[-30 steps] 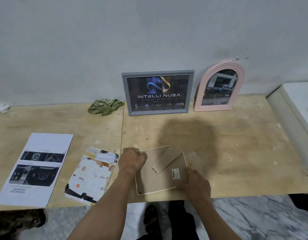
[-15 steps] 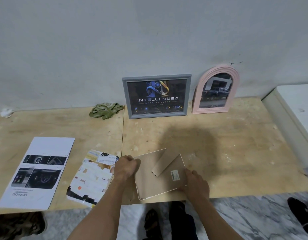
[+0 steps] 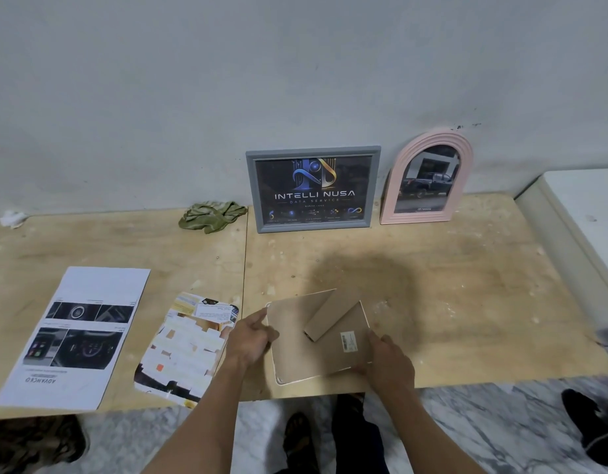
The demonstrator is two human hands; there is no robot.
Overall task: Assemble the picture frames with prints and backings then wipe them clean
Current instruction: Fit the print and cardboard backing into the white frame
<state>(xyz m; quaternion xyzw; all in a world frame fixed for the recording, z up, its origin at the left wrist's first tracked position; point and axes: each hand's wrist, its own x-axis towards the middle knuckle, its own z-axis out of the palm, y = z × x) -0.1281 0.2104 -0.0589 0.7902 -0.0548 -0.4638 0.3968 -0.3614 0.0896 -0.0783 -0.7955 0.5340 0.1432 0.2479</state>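
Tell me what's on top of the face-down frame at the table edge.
On the face-down frame: its folded stand and a barcode sticker. Left hand and right hand touch its sides. Its underside is hidden.

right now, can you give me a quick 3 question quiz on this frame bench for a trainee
1. True or false: the grey frame and the pink arched frame stand against the wall.
2. Which side of the frame lying under the hands faces up? A) glass front B) brown backing with a stand
3. Fill in: the green cloth lies to the ____ of the grey frame.

Key: 1 true; 2 B; 3 left. The left hand and right hand sit at that frame's edges.
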